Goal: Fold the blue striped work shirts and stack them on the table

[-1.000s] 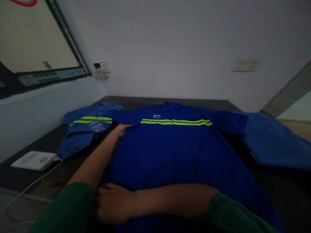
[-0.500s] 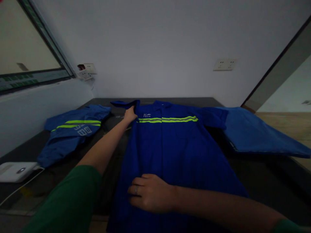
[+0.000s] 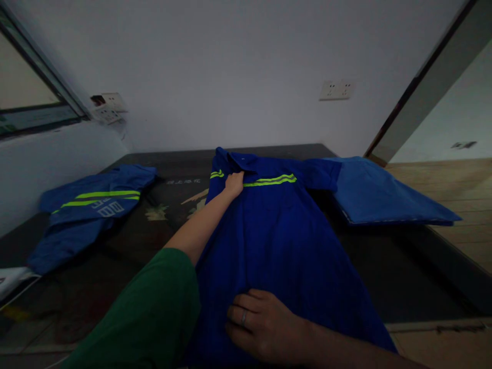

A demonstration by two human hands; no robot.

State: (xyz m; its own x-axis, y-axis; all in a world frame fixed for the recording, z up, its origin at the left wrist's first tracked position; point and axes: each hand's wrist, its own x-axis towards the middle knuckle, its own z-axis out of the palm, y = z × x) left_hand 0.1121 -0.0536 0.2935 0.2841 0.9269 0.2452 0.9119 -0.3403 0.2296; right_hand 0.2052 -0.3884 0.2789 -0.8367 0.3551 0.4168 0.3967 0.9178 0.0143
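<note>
A dark blue garment (image 3: 284, 220) with yellow-green reflective stripes lies on a dark table (image 3: 169, 164), its collar toward the wall. My left hand (image 3: 234, 184) grips the garment near the collar, and the left side is folded inward there. Lower down, my right hand (image 3: 261, 320), with a ring on one finger, is closed on the front of the same garment. The sleeve on the right side lies spread outward.
A lighter blue garment (image 3: 107, 200) with stripes lies at the left, near a white device (image 3: 11, 281) with a cable. Folded blue cloth (image 3: 384, 195) lies at the right. Behind stands a wall with sockets (image 3: 336, 90).
My left hand has moved rightward with the garment's left edge, folding it over toward the collar. My right hand stays low on the garment. The view has shifted.
</note>
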